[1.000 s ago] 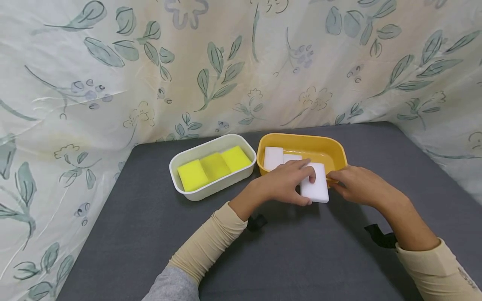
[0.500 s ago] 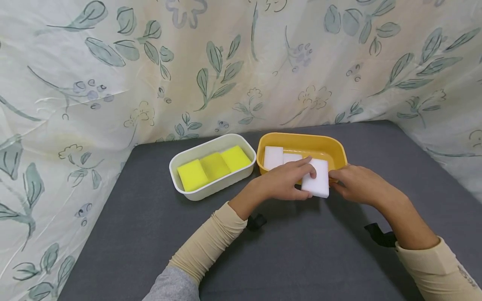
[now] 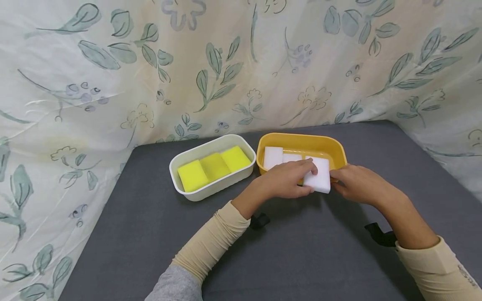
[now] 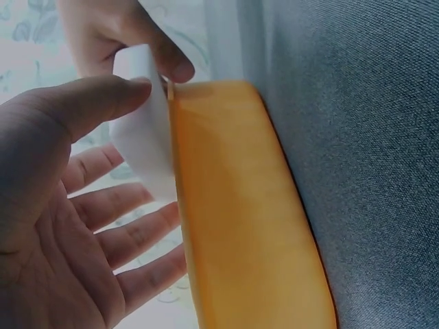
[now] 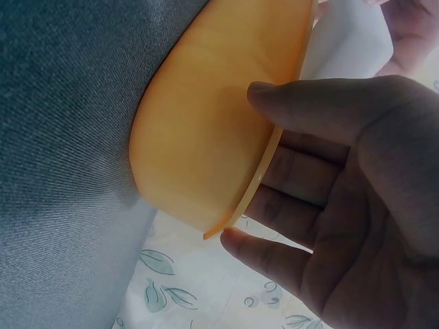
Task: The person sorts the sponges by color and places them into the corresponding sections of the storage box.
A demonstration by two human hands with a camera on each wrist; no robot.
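My left hand (image 3: 288, 179) pinches a white sponge block (image 3: 320, 177) between thumb and fingers, tilted over the near rim of an orange-yellow tub (image 3: 314, 144). In the left wrist view, the thumb presses one face of the white block (image 4: 140, 147), which stands at the tub's rim. Two more white sponge blocks lie inside the tub, one (image 3: 273, 157) at its left end and another (image 3: 291, 157) beside it, partly hidden. My right hand (image 3: 355, 184) grips the tub's near right rim; in the right wrist view its thumb lies on the outer wall (image 5: 199, 130) and its fingers reach inside.
Left of the orange-yellow tub stands a white tub (image 3: 211, 188) holding yellow sponges (image 3: 214, 166) in a row. Both tubs sit on a dark grey cloth-covered table (image 3: 150, 234). Behind hangs a leaf-patterned curtain (image 3: 150, 83).
The left hand has lifted the white sponge block slightly away from me, further over the orange-yellow tub's near rim. The right hand keeps its hold on the tub.
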